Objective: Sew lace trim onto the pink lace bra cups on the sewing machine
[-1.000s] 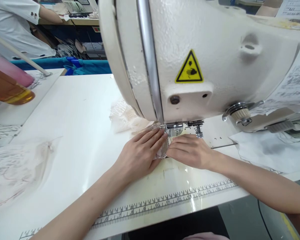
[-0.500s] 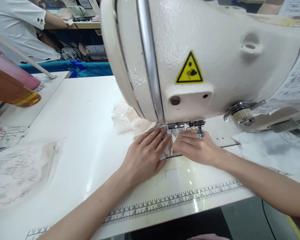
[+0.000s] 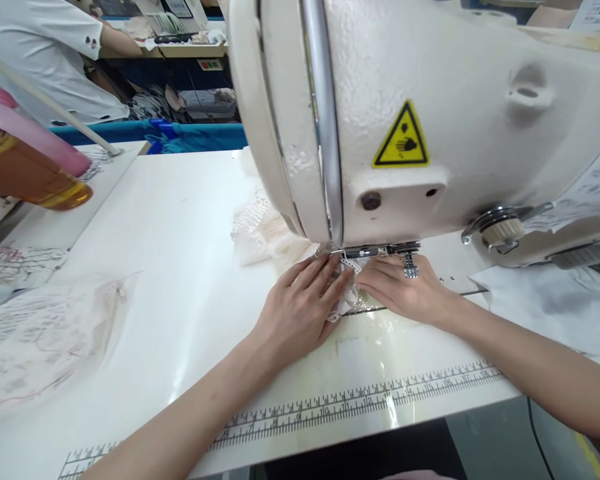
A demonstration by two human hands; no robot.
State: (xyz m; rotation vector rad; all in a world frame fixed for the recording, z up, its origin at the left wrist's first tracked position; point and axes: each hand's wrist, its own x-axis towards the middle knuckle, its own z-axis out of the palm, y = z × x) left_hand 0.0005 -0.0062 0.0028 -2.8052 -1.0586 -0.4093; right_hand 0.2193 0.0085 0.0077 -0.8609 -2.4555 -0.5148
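A cream sewing machine (image 3: pixel 430 100) fills the upper right of the head view, with its presser foot (image 3: pixel 375 252) just above my fingers. My left hand (image 3: pixel 300 307) lies flat, fingers stretched out, pressing a narrow strip of white lace (image 3: pixel 349 293) onto the white table (image 3: pixel 155 220). My right hand (image 3: pixel 405 290) rests flat on the other side of the lace, fingertips at the foot. Pale lace fabric (image 3: pixel 263 230) bunches behind the machine head, to the left.
A printed ruler (image 3: pixel 360 403) runs along the table's front edge. Sheer patterned fabric (image 3: pixel 40 340) lies at the left. A pink and amber object (image 3: pixel 30 163) sits far left. A person in white (image 3: pixel 45 47) stands at the back left. Paper sheets (image 3: pixel 545 300) lie on the right.
Both hands have slid forward toward the presser foot with the lace, and the view has shifted a little to the left.
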